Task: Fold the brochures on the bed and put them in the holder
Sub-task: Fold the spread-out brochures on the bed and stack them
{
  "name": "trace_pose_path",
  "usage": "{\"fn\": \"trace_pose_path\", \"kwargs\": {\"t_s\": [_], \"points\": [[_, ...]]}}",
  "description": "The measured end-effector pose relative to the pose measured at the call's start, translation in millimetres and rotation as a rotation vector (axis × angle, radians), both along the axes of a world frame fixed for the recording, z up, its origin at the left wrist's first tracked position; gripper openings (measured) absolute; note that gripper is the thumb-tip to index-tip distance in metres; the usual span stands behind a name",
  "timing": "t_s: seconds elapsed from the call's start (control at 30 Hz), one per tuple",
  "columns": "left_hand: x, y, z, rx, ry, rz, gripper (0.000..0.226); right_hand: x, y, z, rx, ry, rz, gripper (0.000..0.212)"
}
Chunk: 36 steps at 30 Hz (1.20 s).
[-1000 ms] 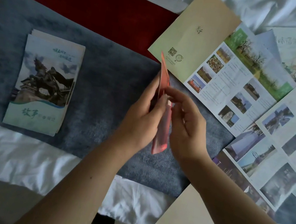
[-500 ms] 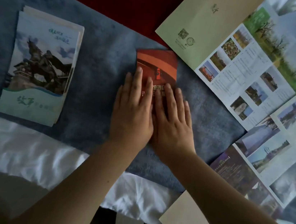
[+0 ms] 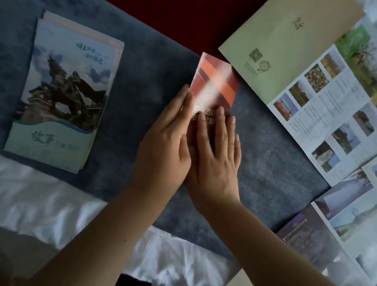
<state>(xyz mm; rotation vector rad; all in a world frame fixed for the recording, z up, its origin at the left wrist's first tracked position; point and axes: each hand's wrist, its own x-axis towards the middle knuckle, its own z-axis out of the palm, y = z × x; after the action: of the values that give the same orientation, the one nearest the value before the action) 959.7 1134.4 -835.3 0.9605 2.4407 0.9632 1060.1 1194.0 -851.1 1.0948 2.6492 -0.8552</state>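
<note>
Currently the folded red brochure (image 3: 214, 81) is pressed flat on the blue blanket (image 3: 264, 157) of the bed by the left grip (image 3: 165, 144) and right grip (image 3: 217, 156), both released, fingers straight. It is judged thin, light and slippery, and is best pinched along the creased edge.

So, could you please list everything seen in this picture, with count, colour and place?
blanket: one, grey-blue, under the brochures
red cloth: one, dark red, top centre
sheet: one, white, bottom left
red brochure: one, red and orange, folded, centre of blanket
brochure stack: one, pale teal with dark statue, left on blanket
open brochures: several, beige, green, white with photos, right side
left hand: one, flat on red brochure's left edge
right hand: one, flat on red brochure
</note>
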Motion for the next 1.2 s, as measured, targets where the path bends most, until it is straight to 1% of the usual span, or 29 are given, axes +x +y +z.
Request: {"fn": "trace_pose_path", "kwargs": {"t_s": [0.07,0.13,0.23,0.3,0.4,0.53,0.67,0.77,0.87,1.0,1.13,1.2], "points": [[-18.1,-9.8,9.8,0.019,0.040,0.041,0.047,-19.1,-6.5,2.9,-0.040,0.049,0.050,0.061],[-41.1,-24.2,17.9,0.009,0.076,0.087,0.046,-40.2,-16.2,4.6,-0.050,0.075,0.132,0.067],[-83.2,-54.8,25.9,-0.054,0.108,0.165,0.047,-74.1,-37.8,4.5,0.020,0.104,0.261,0.067],[-108.7,-77.3,28.9,-0.106,0.122,0.204,0.049,-97.5,-54.4,4.1,0.087,0.125,0.339,0.063],[-136.6,-108.6,29.0,-0.158,0.118,0.217,0.049,-128.8,-78.7,3.5,0.146,0.113,0.425,0.061],[-155.8,-133.7,25.3,-0.193,0.112,0.196,0.052,-148.8,-102.2,-0.6,0.194,0.089,0.472,0.061],[-163.8,-147.0,13.9,-0.259,0.123,0.123,0.053,-150.9,-112.5,-4.3,0.215,0.081,0.424,0.060],[-166.5,-150.1,6.2,-0.266,0.142,0.056,0.056,-145.0,-111.8,-6.1,0.258,0.096,0.402,0.057],[-164.5,-149.8,2.2,-0.279,0.199,0.004,0.049,-133.9,-109.5,-6.6,0.288,0.056,0.423,0.058],[-160.9,-148.1,3.5,-0.332,0.238,-0.058,0.042,-128.9,-109.0,-2.4,0.268,0.009,0.410,0.058],[-156.2,-155.1,5.1,-0.375,0.244,-0.215,0.051,-135.6,-108.7,5.8,0.251,0.016,0.315,0.064],[-152.0,-158.6,4.3,-0.424,0.257,-0.257,0.055,-139.3,-110.8,7.7,0.201,0.019,0.290,0.064]]}}
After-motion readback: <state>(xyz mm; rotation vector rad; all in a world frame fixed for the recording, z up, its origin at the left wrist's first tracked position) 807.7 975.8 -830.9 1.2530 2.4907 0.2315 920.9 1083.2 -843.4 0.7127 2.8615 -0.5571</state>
